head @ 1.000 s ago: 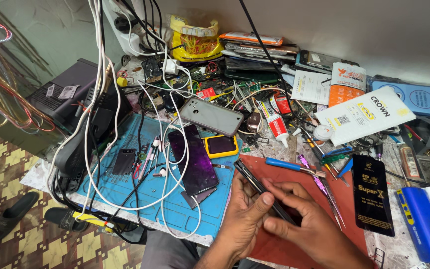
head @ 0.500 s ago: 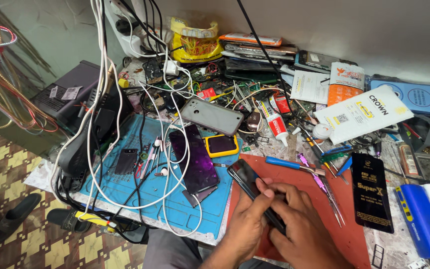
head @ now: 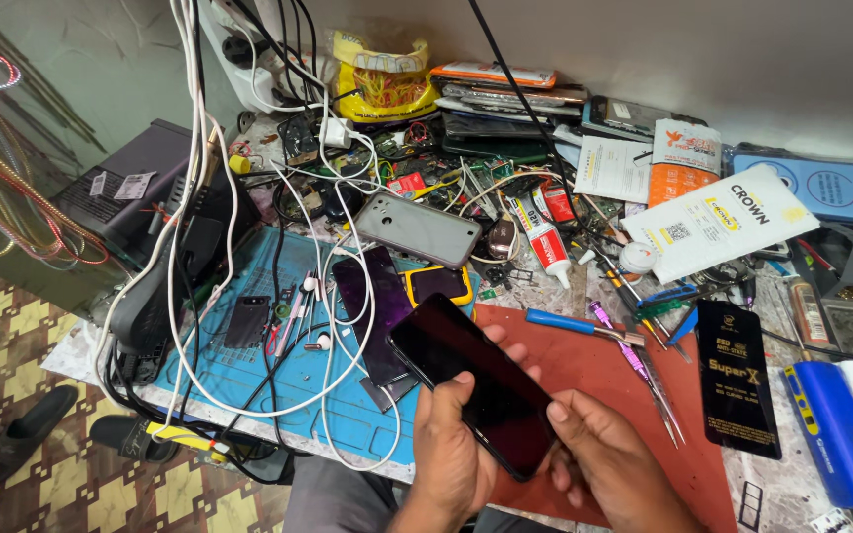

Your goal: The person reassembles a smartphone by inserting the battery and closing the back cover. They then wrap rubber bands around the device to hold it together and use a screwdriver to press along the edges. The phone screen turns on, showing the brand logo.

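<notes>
Hands are seen low in the head view, both wrapped around a black smartphone (head: pixel 476 390) that is held screen up and tilted, above the near edge of a red work mat (head: pixel 594 370). The left hand (head: pixel 456 449) is curled under the phone's left side, with its thumb laid across the dark glass and its fingertips showing past the far edge. The right hand (head: pixel 609 464) is closed on the phone's lower right end, its thumb pressed on the screen near the corner. Just left of the phone, a purple phone panel (head: pixel 372 301) is laid on a blue mat (head: pixel 249 385), crossed by white cables (head: pixel 338 296). A grey phone (head: pixel 417 229) is set face down further back. Tweezers (head: pixel 659 380) and a blue-handled tool (head: pixel 570 324) are rested on the red mat, beside a flat black box (head: pixel 737 380).
</notes>
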